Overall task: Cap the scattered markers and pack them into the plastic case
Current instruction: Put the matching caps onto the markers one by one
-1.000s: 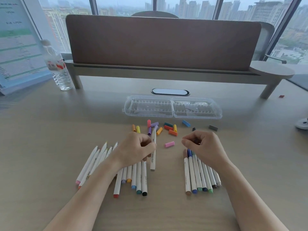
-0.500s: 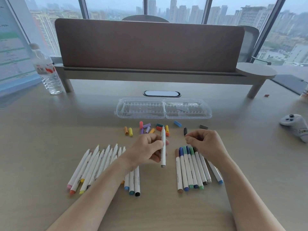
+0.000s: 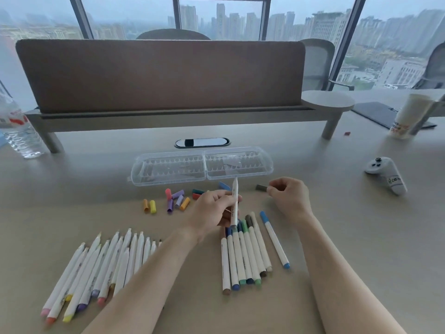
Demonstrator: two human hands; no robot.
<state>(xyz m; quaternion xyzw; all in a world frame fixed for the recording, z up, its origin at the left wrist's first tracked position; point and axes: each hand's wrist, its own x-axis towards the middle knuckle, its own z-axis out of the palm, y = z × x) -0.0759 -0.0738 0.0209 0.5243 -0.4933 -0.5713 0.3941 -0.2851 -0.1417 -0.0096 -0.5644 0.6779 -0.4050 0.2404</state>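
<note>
A clear plastic case (image 3: pixel 168 180) lies open with nothing in it at mid-desk. Several loose coloured caps (image 3: pixel 173 200) are scattered just in front of it. My left hand (image 3: pixel 212 209) grips a white marker (image 3: pixel 235 196) upright, its tip pointing at the case. My right hand (image 3: pixel 290 197) is curled, and its fingertips pinch the right end of a grey cap (image 3: pixel 261 187) that lies on the desk. Several uncapped markers (image 3: pixel 108 266) fan out at the near left. A row of capped markers (image 3: pixel 243 259) lies below my hands, with a blue one (image 3: pixel 274 239) slightly apart.
A water bottle (image 3: pixel 19 133) stands at the far left. A grey controller (image 3: pixel 385 175) and a paper cup (image 3: pixel 407 116) are at the right. A brown divider (image 3: pixel 159 75) on a raised shelf closes off the back, with a cable slot (image 3: pixel 201 142) below it.
My left hand lifted the white marker off the desk and carried it right, over the capped row. My right hand moved away to the right and reached the grey cap.
</note>
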